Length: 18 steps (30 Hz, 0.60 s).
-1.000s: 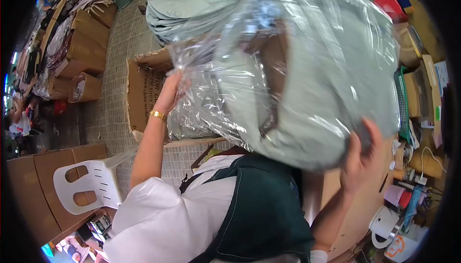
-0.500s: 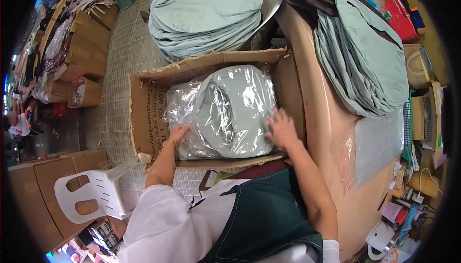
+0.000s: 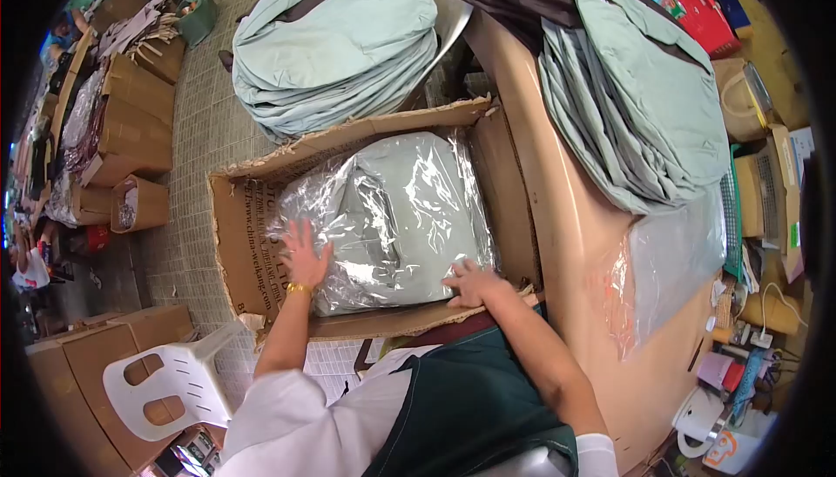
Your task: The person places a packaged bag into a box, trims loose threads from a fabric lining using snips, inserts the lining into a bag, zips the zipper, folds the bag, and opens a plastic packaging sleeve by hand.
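The grip is loose on both sides: the left hand (image 3: 305,255) has its fingers spread over the crinkled end of a bagged fabric piece (image 3: 422,207), and the right hand (image 3: 475,285) rests, fingers apart, at its lower right corner. Neither is clamped on anything. The piece lies inside an open carton (image 3: 228,255) in the middle of the frame.

A second ago that bundle was up in the air, with the left hand bunching the plastic; half a second ago it was down in the carton, with the hands at its two sides. Now the left palm has moved up over the film and the right hand has slid toward the near edge. As I judge it, the lowering is done and the work has turned to settling the piece.

The film is clear and glossy, throwing hard white glints and gathering into wrinkles at the left; under it the pale grey-green cloth looks soft and rounded, with a folded opening. The carton is brown corrugated board, ragged along its rim. A floppy stack of similar cloth (image 3: 335,37) sits at upper left of centre, and another pile (image 3: 649,94) slumps on the smooth, tan bench (image 3: 579,277), beside smooth, flat clear plastic (image 3: 675,255).
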Each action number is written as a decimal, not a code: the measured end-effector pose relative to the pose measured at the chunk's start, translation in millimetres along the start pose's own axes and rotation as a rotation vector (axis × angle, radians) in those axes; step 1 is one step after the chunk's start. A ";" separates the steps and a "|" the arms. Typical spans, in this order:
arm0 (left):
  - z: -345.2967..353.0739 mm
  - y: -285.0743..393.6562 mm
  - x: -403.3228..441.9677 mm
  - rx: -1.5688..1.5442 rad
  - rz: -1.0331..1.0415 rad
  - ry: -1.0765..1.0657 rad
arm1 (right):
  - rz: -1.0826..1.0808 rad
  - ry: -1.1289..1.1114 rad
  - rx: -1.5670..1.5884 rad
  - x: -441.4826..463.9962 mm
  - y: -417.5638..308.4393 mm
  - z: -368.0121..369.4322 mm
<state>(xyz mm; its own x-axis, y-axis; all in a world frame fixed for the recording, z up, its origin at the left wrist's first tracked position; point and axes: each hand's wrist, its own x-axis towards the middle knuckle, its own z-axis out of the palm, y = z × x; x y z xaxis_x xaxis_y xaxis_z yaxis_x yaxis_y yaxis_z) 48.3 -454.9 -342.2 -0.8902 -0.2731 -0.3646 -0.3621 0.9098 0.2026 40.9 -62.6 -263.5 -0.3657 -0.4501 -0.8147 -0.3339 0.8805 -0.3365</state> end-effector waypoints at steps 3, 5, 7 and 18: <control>62.2 -23.3 25.4 -0.037 0.059 -0.239 | 0.216 -0.148 -0.002 5.2 13.6 -0.3; 53.3 -9.9 20.4 -0.033 0.017 -0.260 | 0.306 -0.121 -0.005 -3.1 13.0 0.1; 51.2 0.0 22.0 -0.031 -0.002 -0.270 | 0.308 -0.026 0.018 -5.4 10.3 -3.0; 23.6 -27.7 35.1 -0.228 0.173 0.552 | -0.609 0.501 0.812 -225.8 -53.3 -43.1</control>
<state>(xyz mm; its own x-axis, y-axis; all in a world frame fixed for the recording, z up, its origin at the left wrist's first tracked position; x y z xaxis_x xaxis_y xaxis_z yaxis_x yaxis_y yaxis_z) 33.6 -482.3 -382.0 -0.9307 -0.3045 0.2024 -0.1955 0.8822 0.4284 103.9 -14.4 -41.2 -0.7033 -0.6848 -0.1908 0.0210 0.2483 -0.9685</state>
